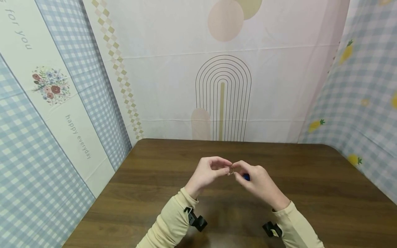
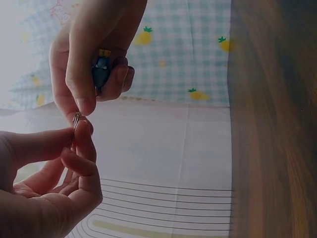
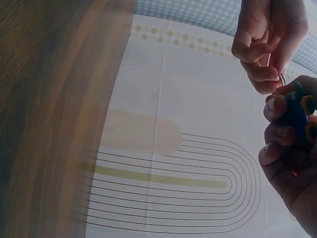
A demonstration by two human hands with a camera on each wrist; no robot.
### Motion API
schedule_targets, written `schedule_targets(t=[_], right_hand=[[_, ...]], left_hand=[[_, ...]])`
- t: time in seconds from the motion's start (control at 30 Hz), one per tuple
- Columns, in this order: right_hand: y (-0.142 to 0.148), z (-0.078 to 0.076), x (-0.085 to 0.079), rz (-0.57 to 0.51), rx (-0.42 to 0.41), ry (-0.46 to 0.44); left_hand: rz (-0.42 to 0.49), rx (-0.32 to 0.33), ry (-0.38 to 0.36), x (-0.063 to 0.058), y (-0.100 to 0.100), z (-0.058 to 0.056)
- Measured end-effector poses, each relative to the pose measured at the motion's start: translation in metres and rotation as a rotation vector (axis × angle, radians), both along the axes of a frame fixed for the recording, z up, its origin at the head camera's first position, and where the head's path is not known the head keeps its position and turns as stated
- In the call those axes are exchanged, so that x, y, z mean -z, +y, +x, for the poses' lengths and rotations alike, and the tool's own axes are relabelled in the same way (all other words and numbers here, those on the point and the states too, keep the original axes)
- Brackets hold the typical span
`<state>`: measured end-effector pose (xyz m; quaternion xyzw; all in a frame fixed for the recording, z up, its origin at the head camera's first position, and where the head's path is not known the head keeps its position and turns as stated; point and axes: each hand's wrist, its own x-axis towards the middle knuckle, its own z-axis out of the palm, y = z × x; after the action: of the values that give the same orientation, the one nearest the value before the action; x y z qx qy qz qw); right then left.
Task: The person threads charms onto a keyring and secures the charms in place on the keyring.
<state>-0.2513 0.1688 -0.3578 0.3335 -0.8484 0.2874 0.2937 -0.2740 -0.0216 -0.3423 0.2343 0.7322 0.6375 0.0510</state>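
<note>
Thumb and fingers of my left hand (image 1: 204, 174) pinch a thin metal key ring (image 1: 231, 171). In the left wrist view the key ring (image 2: 75, 126) stands on edge between the two hands. My right hand (image 1: 260, 181) meets it from the other side, its thumb and index fingertip at the ring's upper end. Curled in the right hand's other fingers is a small blue figurine (image 3: 295, 119) with orange round parts, mostly covered in the head view. Whether the figurine is joined to the ring cannot be seen.
Both hands are above a brown wooden table (image 1: 149, 193). A white printed cloth (image 1: 161, 86) hangs behind it, with blue checked cloths (image 1: 366, 89) at the sides. Black camera mounts (image 1: 198, 222) sit on both sleeved wrists.
</note>
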Motion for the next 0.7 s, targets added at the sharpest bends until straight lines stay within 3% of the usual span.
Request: schedule_targets(t=[0.27, 0.7], right_hand=[[0.01, -0.013, -0.001, 0.005, -0.019, 0.036], [0.025, -0.033, -0.003, 0.009, -0.056, 0.019]], left_hand=[[-0.016, 0.011, 0.057, 0.001, 0.01, -0.01], [0.003, -0.049, 0.008, -0.001, 0.027, -0.019]])
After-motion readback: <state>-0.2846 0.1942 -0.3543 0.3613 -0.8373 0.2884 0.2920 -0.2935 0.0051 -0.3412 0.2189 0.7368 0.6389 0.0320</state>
